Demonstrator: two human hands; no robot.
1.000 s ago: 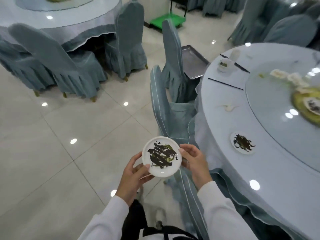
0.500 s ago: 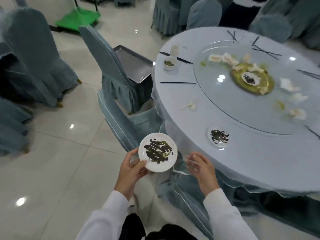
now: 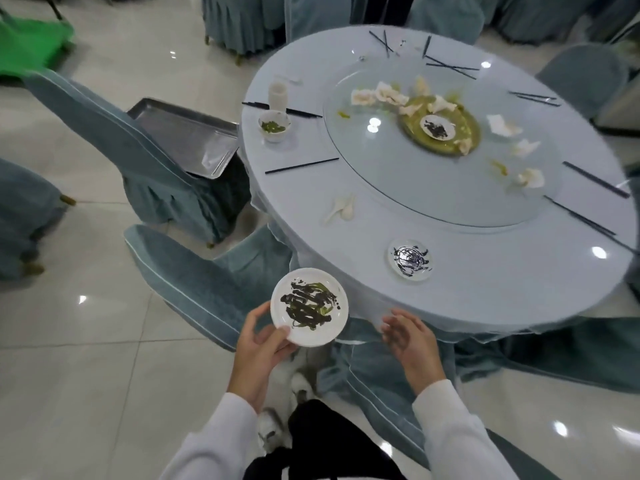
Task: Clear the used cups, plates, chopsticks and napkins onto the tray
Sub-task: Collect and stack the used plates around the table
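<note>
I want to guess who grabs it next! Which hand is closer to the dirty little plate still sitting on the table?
The right hand. It hovers empty just below the table's edge, close to the plate on the table. The left hand is farther left, holding another dirty plate.

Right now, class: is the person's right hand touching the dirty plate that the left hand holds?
Apart. The head view shows the right hand open beside the dirty plate, with chair cover visible in the gap between them; only the left hand grips its rim.
</note>
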